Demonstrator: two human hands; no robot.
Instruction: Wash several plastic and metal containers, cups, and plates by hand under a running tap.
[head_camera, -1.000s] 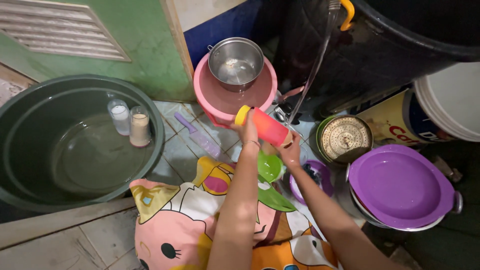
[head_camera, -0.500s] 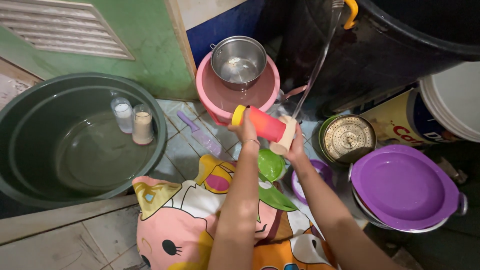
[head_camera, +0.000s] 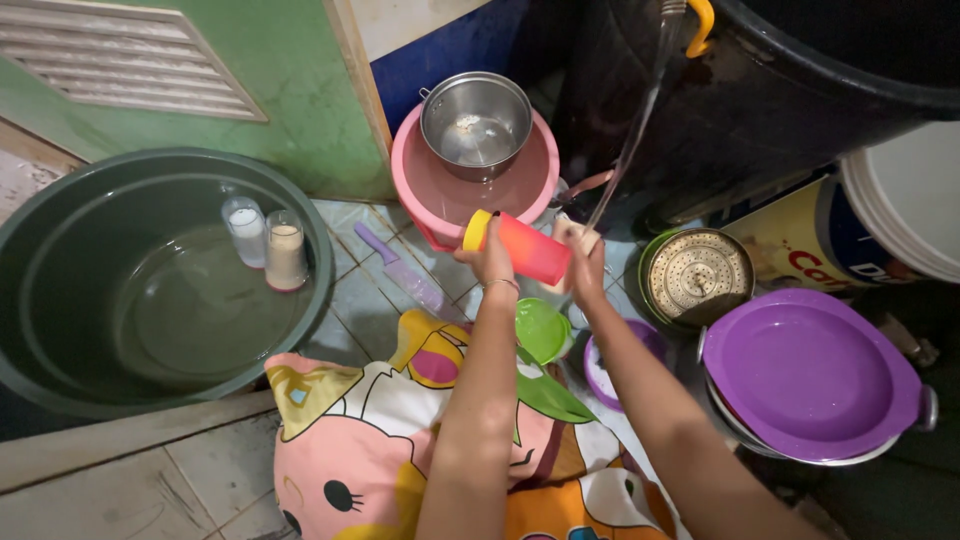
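Orange-red plastic tumbler with a yellow base (head_camera: 518, 246) lies on its side in the air, near the middle of the scene, just in front of the pink plastic basin (head_camera: 432, 196) that carries a steel pot (head_camera: 475, 112). Her left hand (head_camera: 490, 262) wraps its fingers around the tumbler from below. Her right hand (head_camera: 583, 262) is at the tumbler's open mouth, under a thin stream of water (head_camera: 628, 150); I cannot tell how its fingers are set. Further left stands a large dark green tub (head_camera: 60, 215), to the right a purple plastic lid (head_camera: 805, 372).
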